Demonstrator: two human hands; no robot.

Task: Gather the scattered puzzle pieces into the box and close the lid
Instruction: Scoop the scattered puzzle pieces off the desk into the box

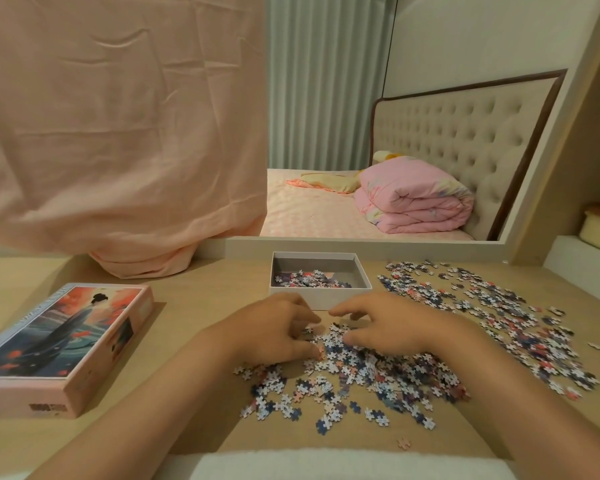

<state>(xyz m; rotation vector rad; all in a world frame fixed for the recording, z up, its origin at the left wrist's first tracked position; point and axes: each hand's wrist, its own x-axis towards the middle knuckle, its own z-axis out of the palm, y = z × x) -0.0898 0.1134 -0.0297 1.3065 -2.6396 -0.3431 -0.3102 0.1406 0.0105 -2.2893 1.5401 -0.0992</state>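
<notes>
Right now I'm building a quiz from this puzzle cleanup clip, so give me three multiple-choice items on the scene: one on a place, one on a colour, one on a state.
1. Where does the lid lie relative to the open box?
A. To its left on the table
B. On top of it
C. Behind it, against the mirror

2. What colour are the lid's side walls?
A. Green
B. Pink
C. Black

3. What is the state of the box?
A. Closed
B. Open and full to the rim
C. Open, with a thin layer of pieces

Answers:
1 A: the lid sits picture-side up at the left, well apart from the box.
2 B: its near side wall is pale pink.
3 C: bare grey floor shows beside the few pieces inside, while most scattered pieces lie on the table, where the left hand and right hand rake them.
</notes>
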